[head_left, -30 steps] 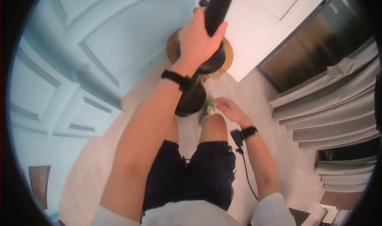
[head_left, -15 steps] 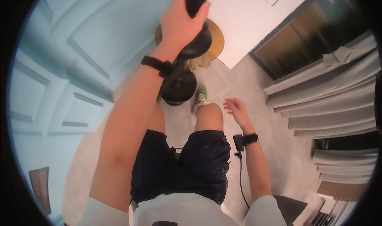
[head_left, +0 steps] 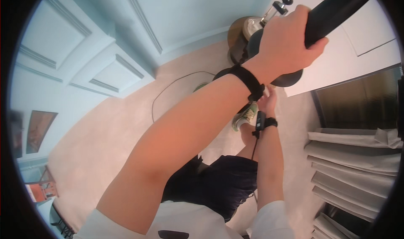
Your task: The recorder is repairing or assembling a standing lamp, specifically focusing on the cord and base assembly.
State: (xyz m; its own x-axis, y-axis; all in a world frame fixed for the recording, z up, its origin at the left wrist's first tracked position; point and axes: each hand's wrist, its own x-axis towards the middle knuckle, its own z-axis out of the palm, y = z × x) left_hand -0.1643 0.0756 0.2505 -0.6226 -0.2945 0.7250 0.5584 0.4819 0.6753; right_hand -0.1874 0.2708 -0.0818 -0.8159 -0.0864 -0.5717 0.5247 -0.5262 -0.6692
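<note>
My left hand is wrapped round a thick black pole at upper right. Below it are rounded black parts, largely covered by my hand and forearm, over a round brown base with some metal fittings beside it. My right hand is lower, just beneath these black parts and partly behind my left wrist strap. Its fingers are curled by something pale that I cannot make out. Black straps are on both wrists, with a small device and cord on the right one.
Pale blue panelled walls run along the left and top, a white surface at upper right. A dark glazed panel and grey curtains are on the right. A thin cord lies on the floor; furniture stands at lower left.
The view has turned, so the pole and my left hand sit farther right. My right hand has moved from beside my knee up under the black parts, its fingers now curled.
</note>
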